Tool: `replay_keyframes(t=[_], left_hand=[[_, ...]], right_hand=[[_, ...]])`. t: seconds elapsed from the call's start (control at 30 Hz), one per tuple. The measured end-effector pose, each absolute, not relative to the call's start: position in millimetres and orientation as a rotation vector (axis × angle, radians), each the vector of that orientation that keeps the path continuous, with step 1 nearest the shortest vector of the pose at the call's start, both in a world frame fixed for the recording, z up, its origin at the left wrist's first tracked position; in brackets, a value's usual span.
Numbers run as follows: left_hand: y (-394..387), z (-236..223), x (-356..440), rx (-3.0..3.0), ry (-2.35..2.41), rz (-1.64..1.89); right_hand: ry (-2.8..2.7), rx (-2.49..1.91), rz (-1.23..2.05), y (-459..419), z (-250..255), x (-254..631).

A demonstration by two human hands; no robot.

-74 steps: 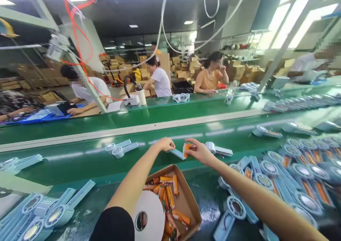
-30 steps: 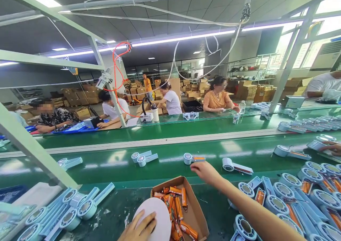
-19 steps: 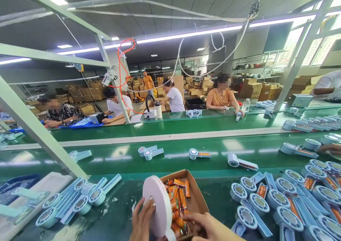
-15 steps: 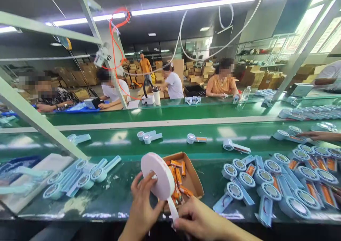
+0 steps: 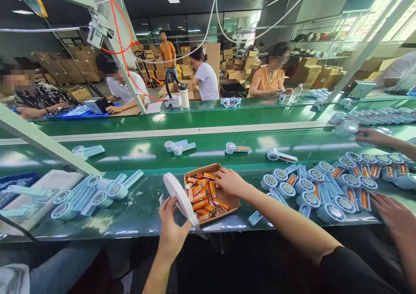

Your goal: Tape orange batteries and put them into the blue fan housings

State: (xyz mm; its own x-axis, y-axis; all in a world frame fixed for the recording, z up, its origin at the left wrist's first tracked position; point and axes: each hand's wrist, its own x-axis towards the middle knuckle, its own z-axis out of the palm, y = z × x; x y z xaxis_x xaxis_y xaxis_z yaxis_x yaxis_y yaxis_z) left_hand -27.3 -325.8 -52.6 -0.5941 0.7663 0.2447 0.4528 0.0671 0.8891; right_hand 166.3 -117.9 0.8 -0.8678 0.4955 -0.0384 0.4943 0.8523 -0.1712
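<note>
At the box (image 5: 232, 201), the left hand (image 5: 172, 225) grips a white roll (image 5: 179, 192), the right hand's (image 5: 230, 182) hold unclear.

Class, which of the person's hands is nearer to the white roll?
Left: the left hand holds the white roll; the right hand is farther off, over the cardboard box.

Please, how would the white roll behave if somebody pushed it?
The white roll, round and tilted up in the left hand, would probably tip or roll if unsupported. Its loose end looks like a thin strip, so that part is likely floppy.
</note>
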Motion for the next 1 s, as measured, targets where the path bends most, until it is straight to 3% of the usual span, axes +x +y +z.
replay_keyframes(t=[0.27, 0.47, 0.7, 1.0], left_hand=[[-328.9, -51.8, -25.1, 1.774, 2.190, 1.281], [-327.7, -45.3, -33.3, 2.208, 2.329, 1.062], [-325.9, -21.4, -33.4, 2.550, 2.246, 0.836], [-330.0, -5.8, -38.6, 2.720, 2.083, 0.636]], right_hand=[[-2.795, -0.803, 0.658, -90.5, -0.2, 161.8], [-2.196, -0.547, 1.421, -127.2, 24.3, 184.4], [-2.469, -0.785, 1.069, -153.5, 71.6, 195.6], [-2.681, -0.622, 1.146, -145.0, 81.1, 199.9]])
